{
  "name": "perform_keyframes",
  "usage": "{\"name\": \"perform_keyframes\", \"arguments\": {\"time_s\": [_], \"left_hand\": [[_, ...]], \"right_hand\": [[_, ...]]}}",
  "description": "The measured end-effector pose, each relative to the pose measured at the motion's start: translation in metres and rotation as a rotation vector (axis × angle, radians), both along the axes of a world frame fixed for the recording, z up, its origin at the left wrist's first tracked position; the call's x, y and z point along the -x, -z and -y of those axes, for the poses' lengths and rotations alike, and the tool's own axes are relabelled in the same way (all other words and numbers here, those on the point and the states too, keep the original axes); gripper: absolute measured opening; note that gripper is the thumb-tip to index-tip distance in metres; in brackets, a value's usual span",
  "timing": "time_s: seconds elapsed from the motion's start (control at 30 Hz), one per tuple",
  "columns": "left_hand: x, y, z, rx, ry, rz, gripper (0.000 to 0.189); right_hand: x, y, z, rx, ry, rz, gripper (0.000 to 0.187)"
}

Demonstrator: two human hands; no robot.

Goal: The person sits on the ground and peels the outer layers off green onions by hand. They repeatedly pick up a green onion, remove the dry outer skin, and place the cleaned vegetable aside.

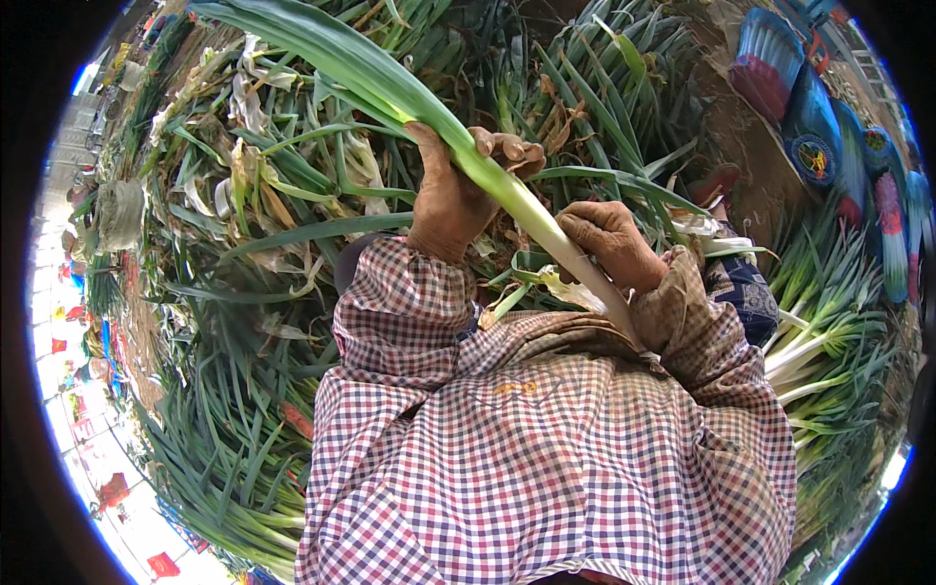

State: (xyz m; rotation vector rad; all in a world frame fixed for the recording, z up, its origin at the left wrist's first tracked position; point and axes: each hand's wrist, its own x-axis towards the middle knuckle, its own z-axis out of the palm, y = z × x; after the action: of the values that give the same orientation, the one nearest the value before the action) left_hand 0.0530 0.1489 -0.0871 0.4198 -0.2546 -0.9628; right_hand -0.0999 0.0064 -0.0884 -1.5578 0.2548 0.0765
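A large green onion [528,205] lies slantwise across the front of my body, its broad leaves at the upper left and its white root end against my checked smock [541,453]. My left hand [461,186] is wrapped around it where green turns pale, thumb on one side and fingers on the other. Lower down, my right hand [618,241] has its fingers curled in against the white stalk. Whether it pinches the stalk or only its outer skin is hard to tell. A loose pale strip of skin [574,289] hangs beside the stalk.
Heaped onion leaves and dry peelings [292,161] spread ahead and to the left. White-stemmed green onions [812,351] lie at my right, more onions [227,439] at lower left. Several blue printed bags [812,146] rest at upper right on brown ground [753,139].
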Motion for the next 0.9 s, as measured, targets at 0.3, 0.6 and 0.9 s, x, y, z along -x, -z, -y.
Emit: {"name": "perform_keyframes", "arguments": {"time_s": [0.3, 0.6, 0.9], "left_hand": [[0.009, 0.002, 0.002, -0.041, 0.061, -0.006, 0.074], [0.004, 0.006, 0.009, 0.067, 0.082, 0.023, 0.074], [0.003, -0.001, 0.019, 0.201, 0.146, 0.226, 0.079]], "right_hand": [[-0.007, 0.017, 0.01, -0.086, -0.214, -0.286, 0.023], [0.024, -0.009, 0.023, 0.078, 0.008, 0.071, 0.015], [0.014, 0.058, 0.033, 0.451, -0.424, -0.279, 0.023]]}}
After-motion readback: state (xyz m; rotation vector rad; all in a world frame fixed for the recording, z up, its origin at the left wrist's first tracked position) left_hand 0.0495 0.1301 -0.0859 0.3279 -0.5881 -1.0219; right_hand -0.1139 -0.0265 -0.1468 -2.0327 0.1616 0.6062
